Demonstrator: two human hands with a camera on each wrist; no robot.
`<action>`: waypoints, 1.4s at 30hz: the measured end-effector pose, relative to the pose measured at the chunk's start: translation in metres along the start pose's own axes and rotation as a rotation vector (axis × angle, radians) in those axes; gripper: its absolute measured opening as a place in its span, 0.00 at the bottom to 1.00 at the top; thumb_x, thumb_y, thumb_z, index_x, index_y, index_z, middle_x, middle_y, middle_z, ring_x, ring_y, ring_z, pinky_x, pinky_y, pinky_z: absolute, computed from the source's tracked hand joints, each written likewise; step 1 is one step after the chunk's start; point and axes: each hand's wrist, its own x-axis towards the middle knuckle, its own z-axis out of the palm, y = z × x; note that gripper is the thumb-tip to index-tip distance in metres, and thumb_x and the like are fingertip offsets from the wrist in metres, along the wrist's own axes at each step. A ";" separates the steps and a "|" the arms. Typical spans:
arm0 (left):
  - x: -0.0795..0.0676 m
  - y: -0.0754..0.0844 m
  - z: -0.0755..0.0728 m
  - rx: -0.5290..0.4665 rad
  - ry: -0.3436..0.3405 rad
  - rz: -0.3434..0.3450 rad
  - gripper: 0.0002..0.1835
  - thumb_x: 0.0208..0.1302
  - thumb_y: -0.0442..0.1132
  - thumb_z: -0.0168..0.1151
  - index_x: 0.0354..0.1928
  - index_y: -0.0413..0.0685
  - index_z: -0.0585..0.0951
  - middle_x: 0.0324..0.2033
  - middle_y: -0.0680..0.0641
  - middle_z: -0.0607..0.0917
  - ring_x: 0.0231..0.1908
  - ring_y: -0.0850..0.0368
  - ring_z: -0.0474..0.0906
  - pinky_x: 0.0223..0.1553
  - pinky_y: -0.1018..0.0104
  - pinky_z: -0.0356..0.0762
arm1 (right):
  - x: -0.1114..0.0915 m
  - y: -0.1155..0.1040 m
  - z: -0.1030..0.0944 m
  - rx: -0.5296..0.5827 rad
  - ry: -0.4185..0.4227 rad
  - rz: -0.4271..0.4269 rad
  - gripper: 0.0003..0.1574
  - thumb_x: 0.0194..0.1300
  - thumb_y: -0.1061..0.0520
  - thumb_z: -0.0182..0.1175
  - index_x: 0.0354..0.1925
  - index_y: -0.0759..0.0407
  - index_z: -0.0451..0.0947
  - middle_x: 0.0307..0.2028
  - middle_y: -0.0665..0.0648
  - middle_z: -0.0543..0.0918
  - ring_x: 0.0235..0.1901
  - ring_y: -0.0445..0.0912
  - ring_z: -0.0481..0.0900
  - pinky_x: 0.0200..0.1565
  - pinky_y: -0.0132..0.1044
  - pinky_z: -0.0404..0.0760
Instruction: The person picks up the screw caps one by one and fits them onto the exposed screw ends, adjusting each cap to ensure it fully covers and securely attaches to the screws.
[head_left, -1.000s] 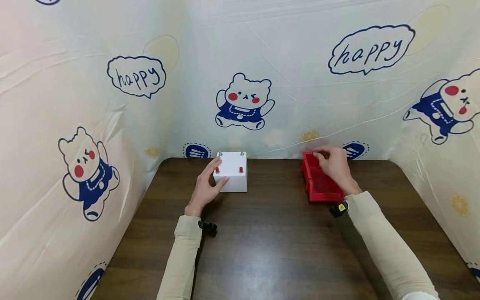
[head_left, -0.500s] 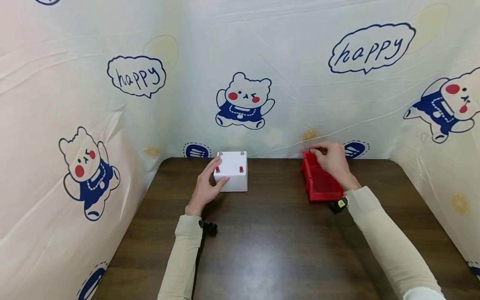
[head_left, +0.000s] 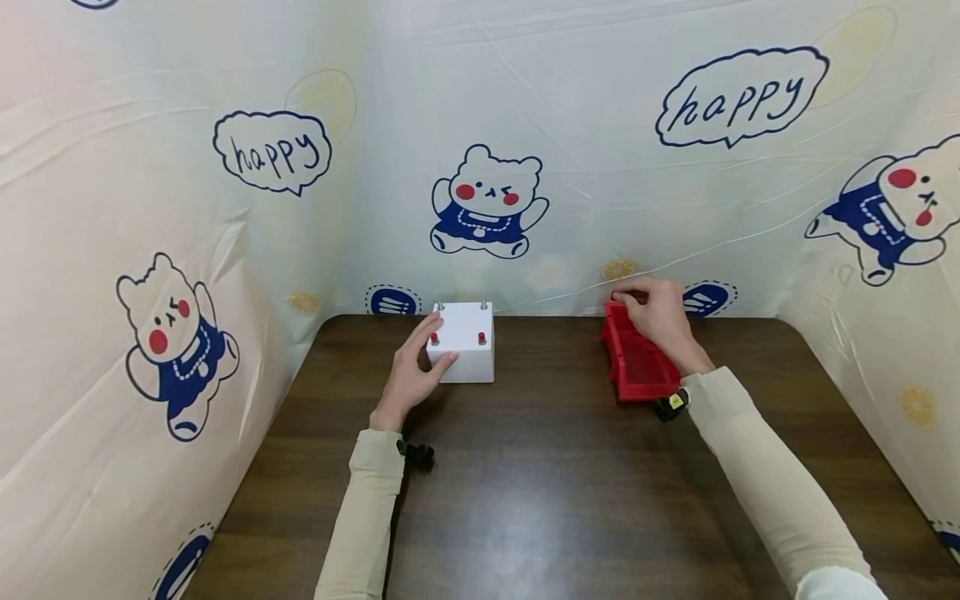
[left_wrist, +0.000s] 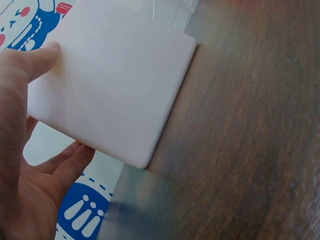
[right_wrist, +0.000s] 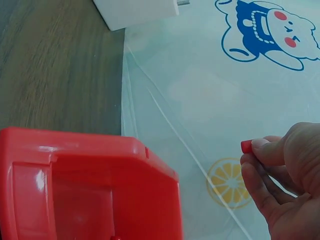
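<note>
Head and closer wrist views share the tabletop (head_left: 525,475).

A pale bear-printed cloth (head_left: 600,192) hangs behind a brown wooden table (head_left: 555,467).

two speech bubbles (head_left: 272,153) on the patterned sheet (head_left: 615,183) read "happy", the blue ovals (left_wrist: 84,211) seemingly "!!!".

The right hand (right_wrist: 302,162) pinches a small red cylindrical piece (right_wrist: 246,146) between thumb and forefinger, in front of a pale sheet (right_wrist: 170,90) printed with a bear (right_wrist: 255,22) and an orange slice (right_wrist: 222,182). At lower left, a glossy red plastic bin (right_wrist: 75,141) stands near a white box (right_wrist: 140,11) on the wood-grain tabletop (right_wrist: 60,75); a metal post (right_wrist: 183,2) juts from the box.
</note>
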 end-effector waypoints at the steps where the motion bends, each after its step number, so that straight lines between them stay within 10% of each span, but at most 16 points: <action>1: 0.000 0.000 0.000 0.001 0.001 -0.001 0.36 0.72 0.55 0.71 0.79 0.66 0.71 0.82 0.61 0.64 0.81 0.52 0.60 0.80 0.39 0.61 | 0.000 -0.001 0.000 0.004 0.005 -0.005 0.10 0.72 0.65 0.67 0.48 0.61 0.92 0.48 0.63 0.92 0.48 0.55 0.88 0.49 0.52 0.90; 9: 0.000 0.002 -0.001 0.001 -0.006 -0.012 0.36 0.73 0.54 0.70 0.79 0.64 0.71 0.82 0.60 0.64 0.82 0.52 0.59 0.80 0.39 0.59 | 0.003 -0.009 0.005 0.034 0.021 -0.031 0.08 0.71 0.65 0.69 0.45 0.62 0.93 0.46 0.63 0.93 0.45 0.56 0.89 0.39 0.12 0.73; 42: 0.000 0.001 0.001 0.020 -0.007 -0.035 0.35 0.73 0.55 0.69 0.79 0.68 0.70 0.82 0.64 0.62 0.82 0.54 0.59 0.80 0.40 0.60 | 0.010 -0.023 0.027 0.126 0.019 -0.069 0.07 0.70 0.66 0.70 0.43 0.62 0.93 0.43 0.62 0.93 0.39 0.52 0.88 0.38 0.12 0.75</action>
